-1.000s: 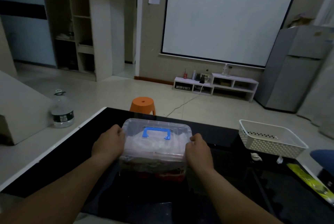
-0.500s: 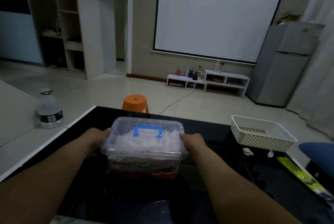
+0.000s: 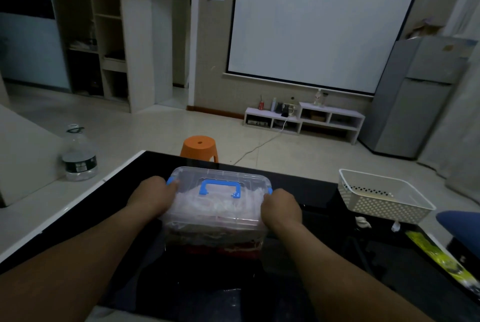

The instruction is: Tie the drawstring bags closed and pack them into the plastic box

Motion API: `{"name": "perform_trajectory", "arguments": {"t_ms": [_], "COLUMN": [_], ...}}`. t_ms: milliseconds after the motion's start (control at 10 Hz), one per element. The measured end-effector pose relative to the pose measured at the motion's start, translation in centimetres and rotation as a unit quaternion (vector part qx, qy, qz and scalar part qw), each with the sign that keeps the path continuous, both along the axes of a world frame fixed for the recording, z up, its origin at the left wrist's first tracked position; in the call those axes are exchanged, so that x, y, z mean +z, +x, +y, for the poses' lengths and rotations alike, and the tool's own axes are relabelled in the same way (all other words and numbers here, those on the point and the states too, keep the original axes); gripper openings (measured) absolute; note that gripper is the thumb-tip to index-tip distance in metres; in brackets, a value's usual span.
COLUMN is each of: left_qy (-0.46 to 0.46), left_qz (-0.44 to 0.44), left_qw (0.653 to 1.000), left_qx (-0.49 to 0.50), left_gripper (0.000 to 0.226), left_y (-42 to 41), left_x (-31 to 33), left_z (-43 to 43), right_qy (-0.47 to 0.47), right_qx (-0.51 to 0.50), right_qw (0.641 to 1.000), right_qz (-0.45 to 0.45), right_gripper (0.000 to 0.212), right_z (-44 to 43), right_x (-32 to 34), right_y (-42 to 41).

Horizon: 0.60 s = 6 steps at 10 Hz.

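Plastic box (image 3: 215, 207) sits mid black table (image 3: 311, 192), lid on, blue handle (image 3: 220, 188) on top. I see the left hand (image 3: 152, 195) clamped on its left end, fingers curled by the blue latch (image 3: 170, 181). Right hand (image 3: 281, 207) is curled round the right end likewise. Drawstring bags (image 3: 220, 241) show packed inside, pale over red. White basket (image 3: 384, 199) is well apart, to the right.
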<state>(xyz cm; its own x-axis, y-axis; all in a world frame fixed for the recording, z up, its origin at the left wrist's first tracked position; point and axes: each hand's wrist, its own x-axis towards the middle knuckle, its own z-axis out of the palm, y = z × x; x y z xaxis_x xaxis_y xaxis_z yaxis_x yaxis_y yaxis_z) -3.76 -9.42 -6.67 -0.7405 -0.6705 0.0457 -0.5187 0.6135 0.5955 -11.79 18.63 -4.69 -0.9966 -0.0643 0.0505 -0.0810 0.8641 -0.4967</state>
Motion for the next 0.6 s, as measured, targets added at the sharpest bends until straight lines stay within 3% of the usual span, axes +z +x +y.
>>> {"name": "perform_trajectory", "arguments": {"t_ms": [100,400,600], "left_qy": [-0.061,-0.083,-0.117], "left_qz": [-0.044,-0.047,-0.077], "left_qw": [0.997,0.995,0.990], "left_qx": [-0.002,-0.015,-0.031], "left_gripper": [0.039,0.028,0.036], "left_y": [-0.5,-4.4,-3.9], "left_x": [0.3,0.6,1.8], "left_z": [-0.1,6.0,6.2], "right_qy": [0.065,0.036,0.061], "right_qx": [0.031,-0.045,-0.004], "right_qw": [0.997,0.998,0.998], "right_qz": [0.002,0.003,-0.028], "right_gripper": [0.020,0.021,0.027], "right_z": [-0.1,4.9,5.1], "right_x": [0.3,1.1,1.7], "right_y": [0.0,-1.5,-1.6]}}
